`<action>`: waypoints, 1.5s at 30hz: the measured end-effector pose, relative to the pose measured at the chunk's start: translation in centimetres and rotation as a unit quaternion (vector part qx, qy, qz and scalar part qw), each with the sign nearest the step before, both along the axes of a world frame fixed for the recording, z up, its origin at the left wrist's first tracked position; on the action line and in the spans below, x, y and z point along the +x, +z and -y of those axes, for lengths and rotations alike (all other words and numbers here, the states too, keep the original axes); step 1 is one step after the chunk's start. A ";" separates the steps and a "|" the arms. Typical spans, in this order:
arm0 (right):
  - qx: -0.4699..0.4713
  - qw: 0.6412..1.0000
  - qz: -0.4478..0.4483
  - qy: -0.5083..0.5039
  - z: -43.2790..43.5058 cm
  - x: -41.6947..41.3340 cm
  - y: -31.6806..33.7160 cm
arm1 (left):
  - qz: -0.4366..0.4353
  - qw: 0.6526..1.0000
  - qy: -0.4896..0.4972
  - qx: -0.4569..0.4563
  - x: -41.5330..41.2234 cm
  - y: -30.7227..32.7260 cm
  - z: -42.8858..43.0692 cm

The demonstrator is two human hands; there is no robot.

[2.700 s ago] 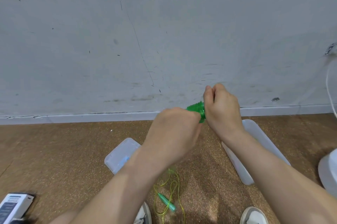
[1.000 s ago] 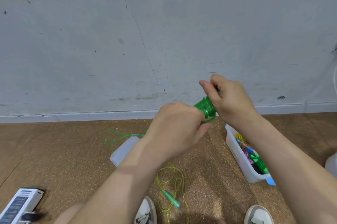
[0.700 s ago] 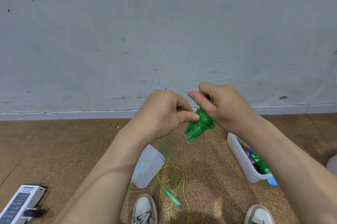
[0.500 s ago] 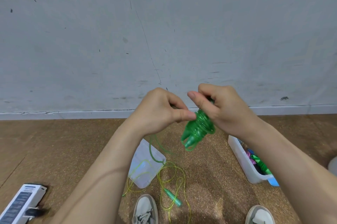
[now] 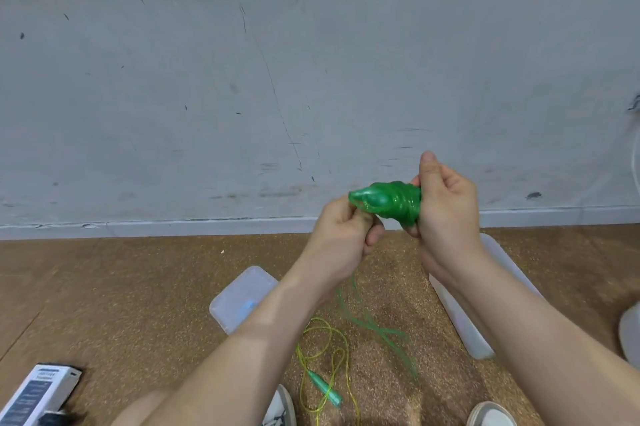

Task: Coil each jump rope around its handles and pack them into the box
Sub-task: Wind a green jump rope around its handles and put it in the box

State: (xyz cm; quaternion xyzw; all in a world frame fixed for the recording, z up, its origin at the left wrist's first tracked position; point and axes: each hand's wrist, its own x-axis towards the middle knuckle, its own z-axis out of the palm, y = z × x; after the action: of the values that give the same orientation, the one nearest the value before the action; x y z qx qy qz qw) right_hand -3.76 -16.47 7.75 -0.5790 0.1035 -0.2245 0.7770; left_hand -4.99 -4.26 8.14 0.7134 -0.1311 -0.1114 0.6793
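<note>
My right hand point(image 5: 446, 207) grips a green jump rope bundle point(image 5: 389, 200), its cord wound tightly around the handles, held up in front of the wall. My left hand point(image 5: 341, 238) pinches the loose green cord at the bundle's left tip. The free cord tail point(image 5: 374, 321) hangs down blurred toward the floor. A yellow-green jump rope point(image 5: 325, 356) with a teal handle lies loose on the floor between my shoes. The white plastic box point(image 5: 460, 318) stands on the floor under my right forearm, its contents hidden.
A clear plastic lid point(image 5: 239, 297) lies on the brown floor left of my arms. A white and dark carton point(image 5: 34, 394) sits at the lower left. My two shoes point(image 5: 491, 415) show at the bottom edge. A grey wall with a baseboard stands close ahead.
The bundle has been lifted and turned so it points left instead of down. My left hand dropped below the bundle's tip, pulling the cord; the hanging tail swung right.
</note>
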 end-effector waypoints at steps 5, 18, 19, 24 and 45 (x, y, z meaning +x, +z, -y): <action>-0.062 0.996 0.003 -0.070 0.3 0.9 -0.7 | -0.006 0.996 0.028 0.080 0.1 -1.0 0.7; -0.495 0.861 0.045 -0.108 2.2 1.2 -0.6 | 0.360 0.776 -0.010 0.518 -1.8 -0.2 0.2; -0.519 0.848 0.044 -0.100 2.1 1.2 -0.6 | 0.370 0.760 -0.009 0.535 -1.8 0.2 0.0; -0.594 0.800 0.046 -0.069 1.6 1.3 -0.5 | 0.376 0.741 0.047 0.554 -1.9 2.4 -0.9; -0.309 0.946 -0.015 0.099 0.7 -0.4 1.0 | 0.130 0.971 0.057 0.193 1.4 1.9 -3.4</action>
State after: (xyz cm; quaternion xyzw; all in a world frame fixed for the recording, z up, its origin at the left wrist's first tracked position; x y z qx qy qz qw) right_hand -4.17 -17.19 8.79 -0.8010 -0.0170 -0.1590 0.5769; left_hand -3.62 -0.91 10.01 0.8456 -0.1537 -0.0020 0.5112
